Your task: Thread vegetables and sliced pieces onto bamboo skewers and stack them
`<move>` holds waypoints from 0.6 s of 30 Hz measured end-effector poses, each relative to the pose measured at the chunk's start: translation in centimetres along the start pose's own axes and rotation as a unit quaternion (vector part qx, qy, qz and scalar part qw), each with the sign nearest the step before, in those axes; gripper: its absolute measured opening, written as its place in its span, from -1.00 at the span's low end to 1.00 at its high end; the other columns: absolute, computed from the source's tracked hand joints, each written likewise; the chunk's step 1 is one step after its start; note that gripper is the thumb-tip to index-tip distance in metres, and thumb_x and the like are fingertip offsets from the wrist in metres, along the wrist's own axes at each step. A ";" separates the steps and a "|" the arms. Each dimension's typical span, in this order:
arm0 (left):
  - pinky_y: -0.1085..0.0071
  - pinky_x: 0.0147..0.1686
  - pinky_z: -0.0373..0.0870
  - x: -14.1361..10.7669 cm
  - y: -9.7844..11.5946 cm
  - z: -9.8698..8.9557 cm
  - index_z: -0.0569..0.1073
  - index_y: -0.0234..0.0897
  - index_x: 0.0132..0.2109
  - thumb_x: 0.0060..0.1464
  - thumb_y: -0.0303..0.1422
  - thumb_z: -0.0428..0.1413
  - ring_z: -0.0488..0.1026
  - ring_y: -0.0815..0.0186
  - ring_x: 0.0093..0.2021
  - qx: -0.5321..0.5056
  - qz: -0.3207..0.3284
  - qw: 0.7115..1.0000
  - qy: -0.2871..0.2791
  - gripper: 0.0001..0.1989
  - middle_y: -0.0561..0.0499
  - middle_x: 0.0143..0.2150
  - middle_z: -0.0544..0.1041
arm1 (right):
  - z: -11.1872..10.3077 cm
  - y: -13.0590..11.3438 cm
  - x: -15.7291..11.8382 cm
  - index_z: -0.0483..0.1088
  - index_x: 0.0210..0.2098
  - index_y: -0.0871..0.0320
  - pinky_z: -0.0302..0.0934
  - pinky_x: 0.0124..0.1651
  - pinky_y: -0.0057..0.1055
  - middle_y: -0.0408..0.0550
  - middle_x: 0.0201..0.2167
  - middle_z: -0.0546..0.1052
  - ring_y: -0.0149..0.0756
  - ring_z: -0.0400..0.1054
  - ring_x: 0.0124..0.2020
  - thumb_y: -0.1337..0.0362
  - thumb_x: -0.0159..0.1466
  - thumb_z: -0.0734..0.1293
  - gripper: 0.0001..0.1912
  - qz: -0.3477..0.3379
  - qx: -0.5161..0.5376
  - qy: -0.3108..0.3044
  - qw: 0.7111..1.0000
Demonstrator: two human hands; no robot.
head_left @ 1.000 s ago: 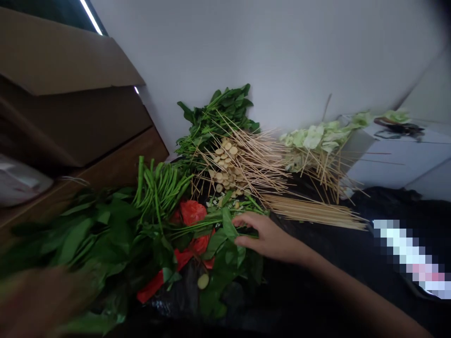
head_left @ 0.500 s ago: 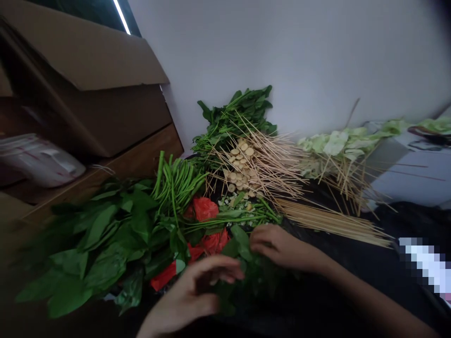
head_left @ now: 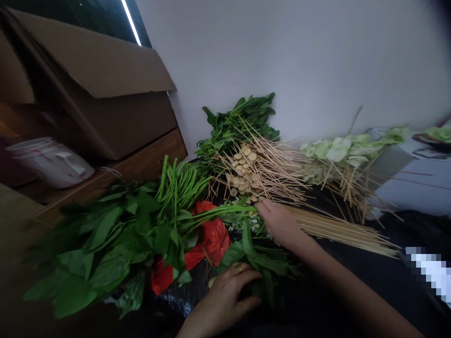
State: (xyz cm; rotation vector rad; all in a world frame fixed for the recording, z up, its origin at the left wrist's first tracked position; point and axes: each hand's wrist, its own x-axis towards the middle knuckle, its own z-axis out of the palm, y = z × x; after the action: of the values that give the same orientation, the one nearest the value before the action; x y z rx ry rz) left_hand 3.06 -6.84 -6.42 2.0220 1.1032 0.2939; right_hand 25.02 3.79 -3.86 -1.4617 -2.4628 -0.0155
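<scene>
My right hand point(head_left: 278, 219) is closed around the ends of several green stems point(head_left: 225, 210), which stretch left over a red plastic bag point(head_left: 215, 237). Low in the middle, my left hand point(head_left: 229, 293) has its fingers apart and bent, beside loose green leaves point(head_left: 259, 256); a ring shows on one finger. A big heap of leafy greens point(head_left: 105, 249) lies to the left, with a bundle of cut stems point(head_left: 183, 183) behind it. Bare bamboo skewers point(head_left: 345, 230) lie side by side to the right of my right hand.
Skewers with round pale slices point(head_left: 243, 164) are piled near the wall, before more greens point(head_left: 246, 115). Skewered cabbage leaves point(head_left: 345, 148) sit at the right. An open cardboard box point(head_left: 123, 112) and a plastic jar point(head_left: 52, 162) stand at the left.
My right hand has moved up and slightly right and now grips green stems. My left hand has shifted right, towards the loose leaves. The camera view has shifted slightly.
</scene>
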 end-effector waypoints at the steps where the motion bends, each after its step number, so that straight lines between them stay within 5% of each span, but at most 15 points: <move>1: 0.25 0.19 0.28 0.1 0.0 -0.1 0.43 -0.01 0.15 0.05 -0.35 0.23 0.37 0.16 0.18 -0.007 0.002 1.000 0.003 -0.51 0.03 0.16 0.46 | -0.7 1.1 -0.3 0.34 -0.03 0.24 0.18 -0.09 -0.23 0.16 -0.13 0.42 -0.12 0.30 -0.17 0.47 0.33 0.06 -0.68 0.041 0.031 0.046 0.998; 5: 0.27 0.17 0.29 0.5 -0.3 0.0 0.45 -0.03 0.13 0.05 -0.41 0.20 0.38 0.15 0.17 -0.009 -0.002 1.000 0.009 -0.53 0.03 0.16 0.48 | -2.1 4.6 -0.8 0.32 -0.21 0.13 0.20 -0.07 -0.20 0.08 -0.25 0.44 -0.11 0.32 -0.19 0.27 0.32 0.16 -0.86 0.168 0.271 0.179 0.931; 10: 0.25 0.20 0.26 0.6 -1.4 -0.2 0.43 0.02 0.15 0.08 -0.36 0.19 0.35 0.13 0.20 -0.005 -0.019 1.000 -0.017 -0.53 0.02 0.20 0.45 | -1.2 4.6 -0.2 0.22 -0.42 0.06 0.19 -0.50 -0.39 -0.22 -0.67 0.34 -0.34 0.25 -0.64 0.12 0.30 0.14 -0.78 0.179 0.419 0.119 0.882; 18: 0.33 0.05 0.37 1.7 1.5 -5.3 0.55 -0.08 0.02 0.17 -0.24 0.13 0.49 0.20 0.00 -0.079 0.066 0.994 0.036 -0.72 -0.01 -0.01 0.59 | -1.7 3.0 0.7 0.21 -0.42 0.09 0.11 -0.63 -0.51 -0.25 -0.59 0.36 -0.47 0.24 -0.68 -0.03 0.22 0.20 -0.69 0.168 0.532 0.096 0.824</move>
State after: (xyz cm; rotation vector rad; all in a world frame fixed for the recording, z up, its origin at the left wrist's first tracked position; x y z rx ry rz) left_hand 2.11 -3.08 -2.13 1.9587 0.9598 0.5099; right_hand 27.67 5.61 -2.47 -1.1933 -1.4894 1.0395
